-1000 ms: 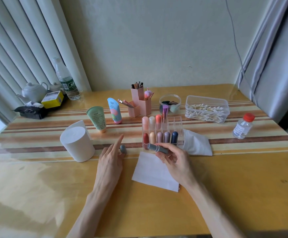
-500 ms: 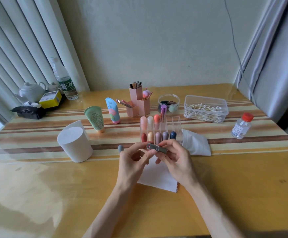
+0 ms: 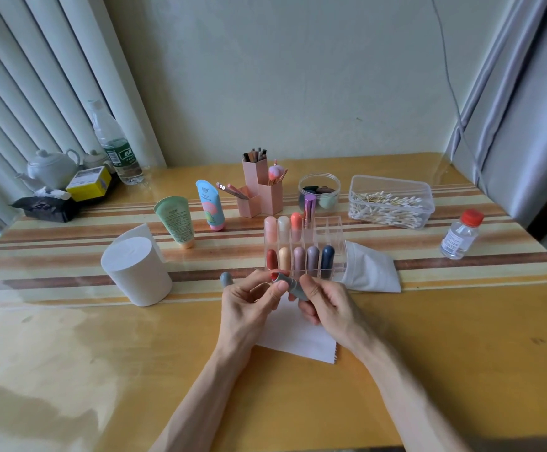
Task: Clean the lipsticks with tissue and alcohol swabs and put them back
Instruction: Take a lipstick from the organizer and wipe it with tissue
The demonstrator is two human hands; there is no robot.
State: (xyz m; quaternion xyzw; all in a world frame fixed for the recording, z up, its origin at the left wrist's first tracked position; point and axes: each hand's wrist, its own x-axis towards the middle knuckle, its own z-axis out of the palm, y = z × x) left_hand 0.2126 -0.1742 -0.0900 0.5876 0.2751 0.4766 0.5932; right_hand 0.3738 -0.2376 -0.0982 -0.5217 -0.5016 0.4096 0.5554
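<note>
One grey cap [image 3: 226,278] sitting on the bench [image 3: 445,337] just left of the left grip [image 3: 249,305], its thumb and fingers pinching the grey lipstick [image 3: 293,284] near the red tip, lipstick's base hidden inside the right grip [image 3: 327,308], curled round it, above a tissue sheet [image 3: 301,339], clear organizer [image 3: 332,230] just behind.

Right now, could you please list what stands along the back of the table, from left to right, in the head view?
Teapot, water bottle, green tube, blue tube, pink brush holder, clear round jar, cotton swab box, red-capped bottle.
</note>
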